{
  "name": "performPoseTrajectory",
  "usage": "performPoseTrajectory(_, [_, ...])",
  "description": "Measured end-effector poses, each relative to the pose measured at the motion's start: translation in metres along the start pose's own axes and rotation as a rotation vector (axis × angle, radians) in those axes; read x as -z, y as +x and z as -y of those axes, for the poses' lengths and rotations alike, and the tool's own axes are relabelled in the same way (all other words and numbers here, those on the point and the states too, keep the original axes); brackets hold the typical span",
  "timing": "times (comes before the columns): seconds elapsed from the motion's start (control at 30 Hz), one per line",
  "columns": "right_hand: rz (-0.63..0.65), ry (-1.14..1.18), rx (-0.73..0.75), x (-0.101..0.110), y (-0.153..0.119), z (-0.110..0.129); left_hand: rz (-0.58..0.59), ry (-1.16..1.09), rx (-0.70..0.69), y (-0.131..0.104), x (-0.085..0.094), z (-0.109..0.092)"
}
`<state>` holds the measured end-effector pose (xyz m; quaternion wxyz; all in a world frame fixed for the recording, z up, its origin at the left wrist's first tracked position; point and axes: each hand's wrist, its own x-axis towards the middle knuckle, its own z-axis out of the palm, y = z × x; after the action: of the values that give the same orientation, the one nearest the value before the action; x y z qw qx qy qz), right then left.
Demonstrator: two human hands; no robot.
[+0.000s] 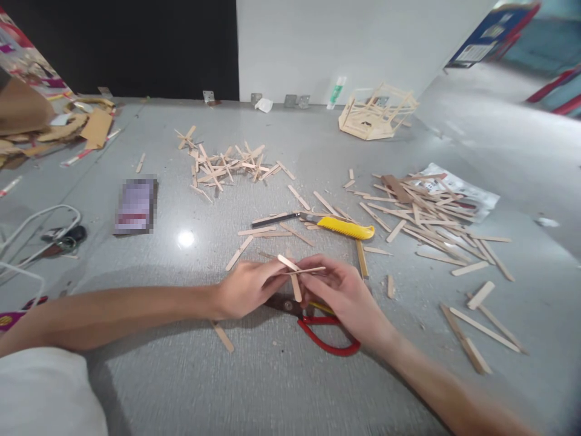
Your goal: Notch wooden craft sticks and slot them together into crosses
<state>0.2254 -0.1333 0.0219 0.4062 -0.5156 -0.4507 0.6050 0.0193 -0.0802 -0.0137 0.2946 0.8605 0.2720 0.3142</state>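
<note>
Some pale, flat wooden sticks (296, 288), round-ended, crossing

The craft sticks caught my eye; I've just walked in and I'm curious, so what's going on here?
A person is holding a few crossed craft sticks between the fingers of the left hand and right hand. Red-handled scissors lie below the hands, and a yellow utility knife lies just beyond them. Loose sticks are scattered around, with a pile to the right. Farther back stands an open frame that looks built from similar sticks.
</note>
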Motion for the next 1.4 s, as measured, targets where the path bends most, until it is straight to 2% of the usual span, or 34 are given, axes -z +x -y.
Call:
performPoseTrajectory(0.17, [0.034,0.019,-0.114,-0.001,-0.002,0.005,-0.054,0.158,-0.135,-0.004,-0.004,0.004])
performPoseTrajectory(0.3, [0.068,0.02,-0.109,-0.005,-0.003,0.007,-0.074,0.139,-0.213,-0.004,-0.006,0.006])
performPoseTrajectory(0.5, [0.122,0.017,-0.124,0.001,0.0,0.009,-0.035,0.002,-0.089,-0.002,-0.004,0.005])
performPoseTrajectory(0.73, [0.14,-0.014,-0.161,0.002,0.002,0.009,-0.011,-0.054,-0.002,-0.002,-0.002,-0.001])
performPoseTrajectory(0.87, [0.129,-0.006,-0.129,-0.001,0.0,0.01,-0.005,-0.023,-0.141,-0.001,-0.003,-0.001])
performPoseTrajectory(0.93, [0.114,-0.019,-0.136,-0.003,-0.002,0.01,-0.008,0.003,-0.161,-0.001,-0.005,0.001])
performPoseTrajectory(1.03, [0.075,-0.028,-0.144,-0.004,-0.003,0.011,-0.052,0.073,-0.176,-0.003,-0.007,0.004])
performPoseTrajectory(1.17, [0.098,-0.029,-0.161,-0.003,-0.003,0.013,-0.102,0.195,-0.313,-0.003,-0.01,0.006])
performPoseTrajectory(1.4, [0.13,-0.03,-0.195,0.003,-0.001,0.012,-0.012,0.031,-0.346,0.003,-0.005,0.003])
